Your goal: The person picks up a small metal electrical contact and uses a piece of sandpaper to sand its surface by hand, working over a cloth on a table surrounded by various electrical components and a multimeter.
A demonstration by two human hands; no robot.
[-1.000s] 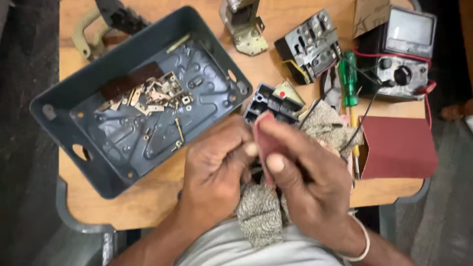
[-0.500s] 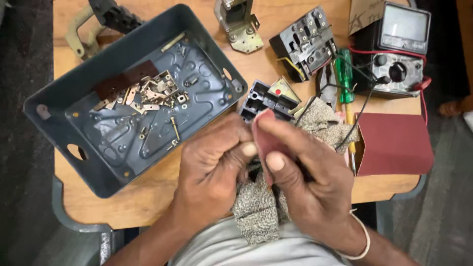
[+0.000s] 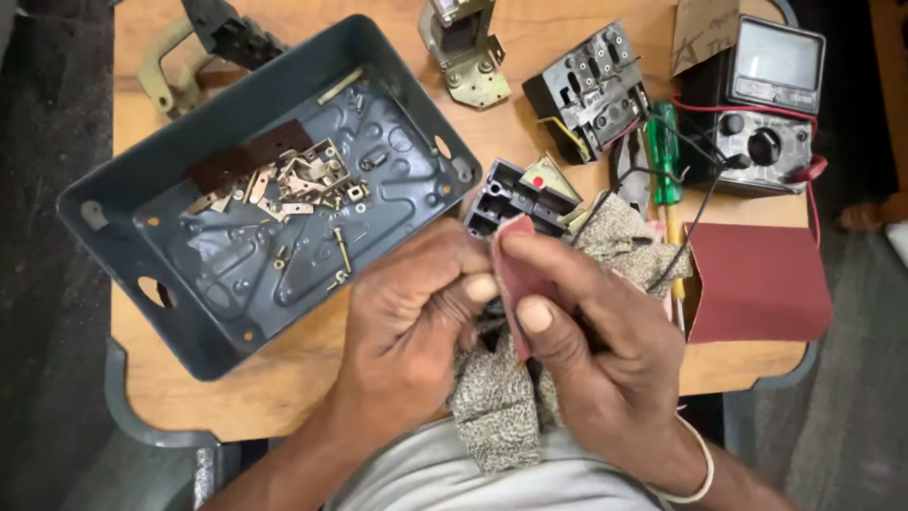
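Beyond my fingers lies a black terminal block, almost touching the top of my hands, and further away a second black switch part and a metal bracket. To the left of my left hand stands a grey metal box with loose brass pieces and screws inside. To the right of my right hand are a green screwdriver, a meter with red and black leads, and a large dark red sheet on the wooden worktop. A speckled grey cloth hangs under both hands and hides what is below.

Compared with half a second ago, my hands keep the same grip; only the view has shifted a little.

My right fingers are pinched on a small piece of red sandpaper, between thumb and forefinger. Its long axis runs from near me away towards the terminal block, top corner pointing away. My left fingers are closed together against it; whether they hold a small part, I cannot tell.
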